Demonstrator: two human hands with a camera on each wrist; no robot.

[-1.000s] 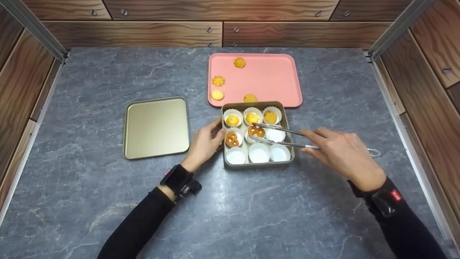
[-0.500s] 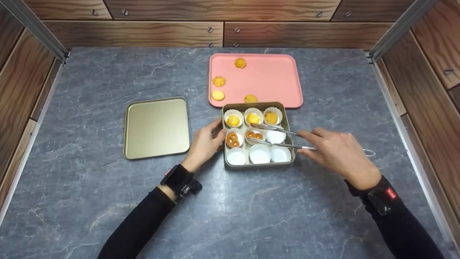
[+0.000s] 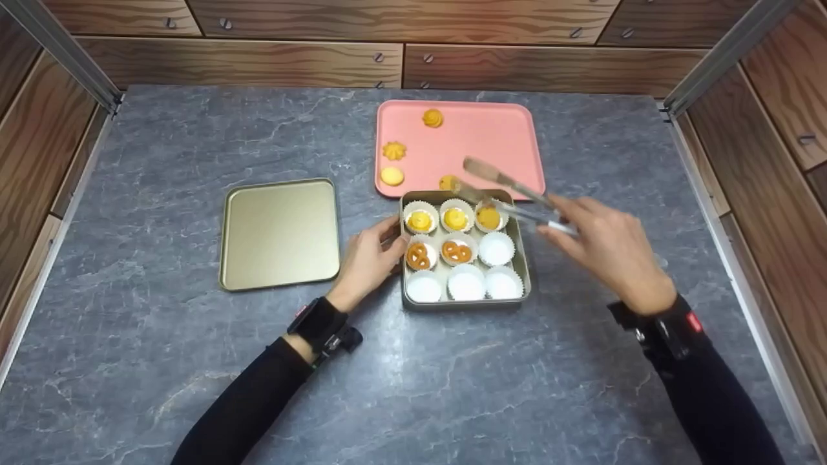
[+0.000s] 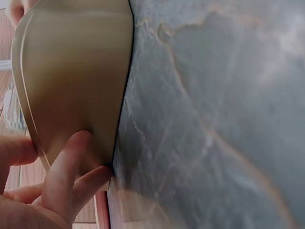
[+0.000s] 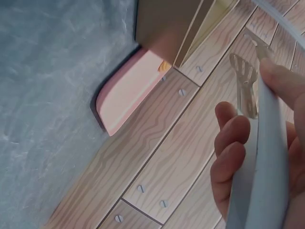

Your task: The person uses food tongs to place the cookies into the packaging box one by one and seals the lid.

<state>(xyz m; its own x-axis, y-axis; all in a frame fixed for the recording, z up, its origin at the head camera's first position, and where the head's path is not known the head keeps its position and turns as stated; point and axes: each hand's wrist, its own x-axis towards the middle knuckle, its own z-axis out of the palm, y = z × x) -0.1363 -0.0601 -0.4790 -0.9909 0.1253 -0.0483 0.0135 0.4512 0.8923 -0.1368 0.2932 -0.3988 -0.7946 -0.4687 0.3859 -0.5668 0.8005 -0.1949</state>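
Observation:
My left hand [image 3: 371, 261] rests against the left wall of a gold metal tin [image 3: 465, 303], one digit at its rim; in the left wrist view its fingertips [image 4: 81, 140] press that wall [image 4: 76, 71]. Paper baking cups fill the tin in three rows. The back row holds yellow cookies [image 3: 455, 219] and a tan one [image 3: 488, 217]; two pretzels [image 3: 457, 252] sit in the middle row, and the front cups [image 3: 466, 283] are bare. My right hand [image 3: 607, 248] grips serving tongs [image 3: 497, 177], raised over the tin's back right corner, spread, with nothing between their tips.
Behind the tin lies a pink tray [image 3: 491, 129] with a swirl cookie [image 3: 433, 118], a flower-shaped cookie [image 3: 394, 151], a round pale one [image 3: 391, 175] and another partly hidden behind the tongs. A gold lid [image 3: 279, 234] lies at left. Wood-patterned walls enclose the table.
The tongs have let go of the second pretzel, which now lies in the middle cup. My right hand has lifted them up and back toward the tray. My left hand stays put.

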